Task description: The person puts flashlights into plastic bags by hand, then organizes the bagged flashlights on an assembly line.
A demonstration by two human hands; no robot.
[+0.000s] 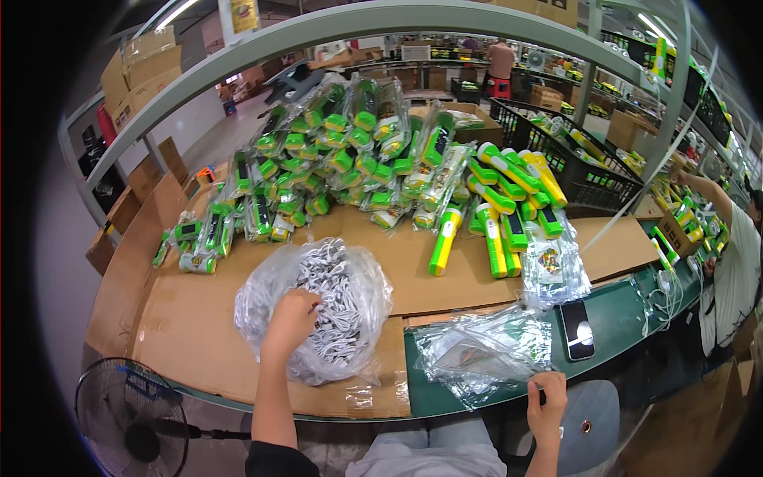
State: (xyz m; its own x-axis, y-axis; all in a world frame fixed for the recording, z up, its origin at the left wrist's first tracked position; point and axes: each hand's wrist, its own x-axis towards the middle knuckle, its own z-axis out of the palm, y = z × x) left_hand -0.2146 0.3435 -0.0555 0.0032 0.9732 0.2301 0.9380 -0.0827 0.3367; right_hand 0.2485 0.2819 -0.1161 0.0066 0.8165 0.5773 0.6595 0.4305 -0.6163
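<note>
A clear plastic bag (373,280) stands opened on the cardboard, full of short white cords (338,318). My left hand (292,319) reaches into its left side, fingers curled down against the cords; whatever they hold is hidden. At the right, a loose pile of flat clear plastic bags (477,350) lies on the green tabletop. By its near right corner, my right hand (547,397) has thumb and fingers closed on the edge of a clear plastic bag (509,367). Beyond are bare green-and-yellow flashlights (493,238) and a large heap of bagged flashlights (342,151).
A phone (577,330) lies right of the flat bags, with more printed bags (554,270) behind it. A black crate (572,159) stands at back right. A metal frame bar (381,22) arches overhead. A fan (135,425) stands at lower left; a co-worker (731,254) is at far right.
</note>
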